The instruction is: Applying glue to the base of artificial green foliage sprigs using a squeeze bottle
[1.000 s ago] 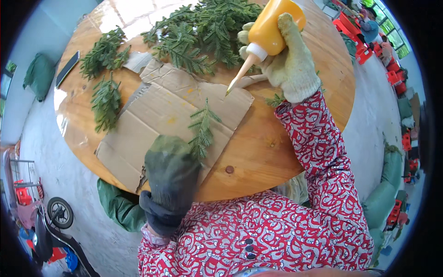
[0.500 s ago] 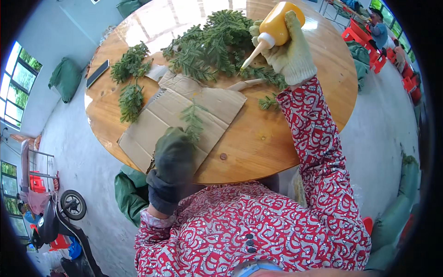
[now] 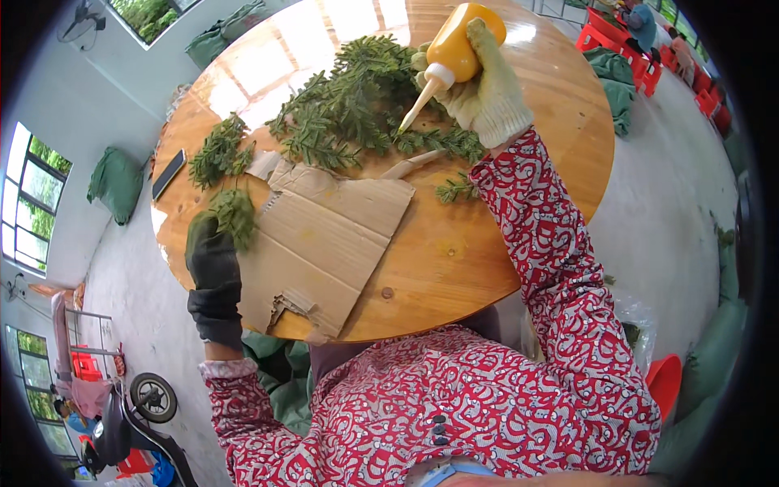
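Observation:
My right hand [image 3: 491,97], in a pale knit glove, grips a yellow squeeze bottle [image 3: 454,53] tipped nozzle-down over a big heap of green sprigs [image 3: 357,105] on the round wooden table [image 3: 519,235]. My left hand [image 3: 213,264], in a dark glove, rests at the table's left edge on a small pile of green sprigs [image 3: 235,215]; whether it grips one I cannot tell. A torn sheet of brown cardboard [image 3: 324,235] lies flat between my two hands.
Another small clump of sprigs [image 3: 217,154] and a dark phone [image 3: 168,174] lie at the table's left. A loose sprig [image 3: 456,190] sits by my right sleeve. Green sacks [image 3: 116,183] lie on the floor, red stools [image 3: 604,24] stand far right, and a scooter [image 3: 122,422] is parked lower left.
My left hand has moved from the cardboard's near edge leftward to the small sprig pile, and the sprig that lay on the cardboard is gone. The bottle stays raised over the heap.

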A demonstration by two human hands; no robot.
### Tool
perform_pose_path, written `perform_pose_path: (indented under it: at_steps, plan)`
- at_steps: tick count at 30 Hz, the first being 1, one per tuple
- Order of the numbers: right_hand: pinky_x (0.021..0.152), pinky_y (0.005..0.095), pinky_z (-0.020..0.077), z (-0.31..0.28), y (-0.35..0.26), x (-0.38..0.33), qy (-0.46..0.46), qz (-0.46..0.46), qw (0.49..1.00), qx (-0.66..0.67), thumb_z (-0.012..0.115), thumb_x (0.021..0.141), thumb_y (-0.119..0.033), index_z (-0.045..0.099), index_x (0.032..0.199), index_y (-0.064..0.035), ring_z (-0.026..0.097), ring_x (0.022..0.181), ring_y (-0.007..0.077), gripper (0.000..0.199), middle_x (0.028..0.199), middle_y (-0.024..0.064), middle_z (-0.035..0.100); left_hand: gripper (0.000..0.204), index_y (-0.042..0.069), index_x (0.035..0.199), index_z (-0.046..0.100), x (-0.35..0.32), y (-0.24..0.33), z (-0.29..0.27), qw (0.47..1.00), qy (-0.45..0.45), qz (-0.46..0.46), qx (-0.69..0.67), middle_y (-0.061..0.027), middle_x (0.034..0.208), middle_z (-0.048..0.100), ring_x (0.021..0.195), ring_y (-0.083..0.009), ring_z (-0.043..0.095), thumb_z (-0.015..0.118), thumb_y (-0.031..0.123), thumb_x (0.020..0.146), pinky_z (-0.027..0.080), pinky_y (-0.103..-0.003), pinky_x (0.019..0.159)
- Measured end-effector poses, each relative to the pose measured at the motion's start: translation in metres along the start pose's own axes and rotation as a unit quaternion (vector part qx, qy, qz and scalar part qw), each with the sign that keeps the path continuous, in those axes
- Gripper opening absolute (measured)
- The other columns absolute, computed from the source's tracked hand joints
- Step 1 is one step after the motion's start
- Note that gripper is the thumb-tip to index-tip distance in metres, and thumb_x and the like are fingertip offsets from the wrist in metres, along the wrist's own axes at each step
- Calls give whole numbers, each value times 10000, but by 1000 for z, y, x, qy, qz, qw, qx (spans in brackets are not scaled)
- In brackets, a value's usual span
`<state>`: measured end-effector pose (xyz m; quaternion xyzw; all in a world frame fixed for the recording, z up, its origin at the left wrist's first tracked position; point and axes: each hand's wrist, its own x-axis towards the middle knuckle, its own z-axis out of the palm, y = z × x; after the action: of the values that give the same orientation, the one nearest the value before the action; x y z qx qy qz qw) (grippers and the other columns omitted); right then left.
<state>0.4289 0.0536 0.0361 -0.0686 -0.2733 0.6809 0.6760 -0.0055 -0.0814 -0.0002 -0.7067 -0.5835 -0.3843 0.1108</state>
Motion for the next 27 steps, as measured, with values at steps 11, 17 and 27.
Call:
perform_pose_path:
  at_steps: [11, 17, 27]
  plan:
    - [706, 462, 626, 5, -4, 0, 23, -11, 999, -34, 610, 957, -409, 404, 1281, 5, 690, 886, 366, 564, 1029, 238, 638, 92, 60, 967, 586, 71, 151, 67, 962, -224, 152, 33, -176, 856, 659, 816, -391, 653, 548, 73, 885, 496, -501, 725]
    - [681, 446, 629, 6, -4, -4, 24, -15, 999, -35, 610, 957, -409, 421, 1262, -4, 693, 872, 359, 541, 1005, 239, 644, 96, 79, 922, 568, 85, 127, 132, 941, -313, 70, 108, -201, 795, 651, 807, -411, 649, 526, 164, 905, 504, -492, 686]
    - [613, 484, 630, 11, -3, -5, 57, 4, 998, 3, 658, 936, -354, 460, 1225, -42, 691, 812, 353, 470, 974, 190, 635, 125, 89, 922, 628, 90, 107, 144, 945, -267, 174, 80, -181, 825, 648, 795, -382, 656, 537, 162, 878, 517, -466, 674]
